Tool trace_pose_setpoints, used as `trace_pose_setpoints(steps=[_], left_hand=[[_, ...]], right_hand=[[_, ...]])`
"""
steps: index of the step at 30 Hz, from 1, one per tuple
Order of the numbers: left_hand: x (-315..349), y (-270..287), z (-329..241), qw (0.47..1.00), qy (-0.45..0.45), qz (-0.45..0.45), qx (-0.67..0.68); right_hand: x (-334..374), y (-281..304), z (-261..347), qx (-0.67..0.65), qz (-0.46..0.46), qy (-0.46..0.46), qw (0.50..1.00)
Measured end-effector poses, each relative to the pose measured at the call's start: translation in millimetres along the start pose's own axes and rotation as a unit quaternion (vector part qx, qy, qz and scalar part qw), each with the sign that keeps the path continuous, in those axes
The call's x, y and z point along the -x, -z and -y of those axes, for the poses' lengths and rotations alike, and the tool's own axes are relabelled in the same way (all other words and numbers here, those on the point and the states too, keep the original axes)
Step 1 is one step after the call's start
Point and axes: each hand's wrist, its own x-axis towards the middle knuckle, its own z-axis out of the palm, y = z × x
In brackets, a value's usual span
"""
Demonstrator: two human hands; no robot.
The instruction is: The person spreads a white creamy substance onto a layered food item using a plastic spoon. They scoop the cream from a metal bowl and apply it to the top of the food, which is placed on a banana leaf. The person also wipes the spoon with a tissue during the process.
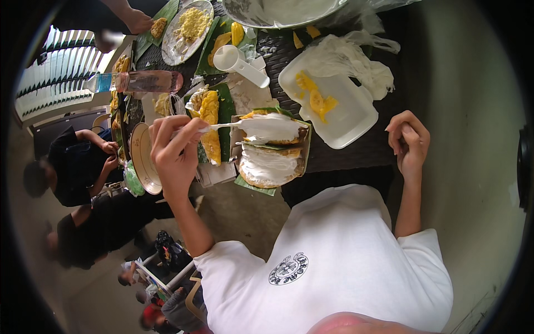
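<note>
My left hand (178,145) pinches the thin handle of a white plastic utensil (221,126). The utensil's far end rests on the white cream of a flat yellow cake (270,128); whether that end is a spoon or a blade, the cream hides. A second cream-topped cake (270,165) lies nearer me in the same small box (305,146), with green leaf under and between the two. My right hand (410,139) hangs in the air beyond the table's right side, fingers loosely curled in, nothing visible in them.
A white foam tray (353,125) holds yellow scraps beside a crumpled plastic bag (356,67). Around the box stand a white scoop (242,65), a pink-tinted bottle (147,82), a plate of yellow crumbs (178,54) and a large bowl (283,25). Other people work at left.
</note>
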Motion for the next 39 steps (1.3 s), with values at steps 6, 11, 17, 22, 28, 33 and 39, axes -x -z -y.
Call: trace_pose_setpoints(steps=[6, 11, 17, 22, 28, 33, 39], left_hand=[[10.6, 13.2, 25.8, 0.997, 0.068, -0.002, 0.045], [18.5, 26.3, 39.0, 0.999, 0.048, -0.015, 0.009], [15.7, 15.9, 31.3, 0.996, 0.062, 0.017, 0.064], [10.2, 9.7, 43.9, 0.998, 0.054, 0.023, 0.036], [21.1, 25.8, 68.1, 0.995, 0.089, 0.005, 0.043], [34.5, 43.3, 78.0, 0.990, 0.109, -0.043, 0.076], [25.4, 37.6, 63.2, 0.969, 0.166, -0.072, 0.170]], right_hand=[[0.5, 2.8, -2.7, -0.001, 0.006, 0.001, 1.000], [0.1, 0.7, -0.5, 0.004, 0.003, 0.000, 1.000], [0.5, -0.1, -0.6, 0.008, -0.006, -0.008, 1.000], [1.0, -1.8, 1.2, 0.014, -0.014, -0.005, 1.000], [2.1, -6.5, 3.5, 0.019, -0.020, -0.002, 1.000], [2.6, -6.3, 5.1, 0.023, -0.020, 0.000, 1.000], [1.3, -3.4, 5.8, 0.034, -0.006, 0.003, 0.999]])
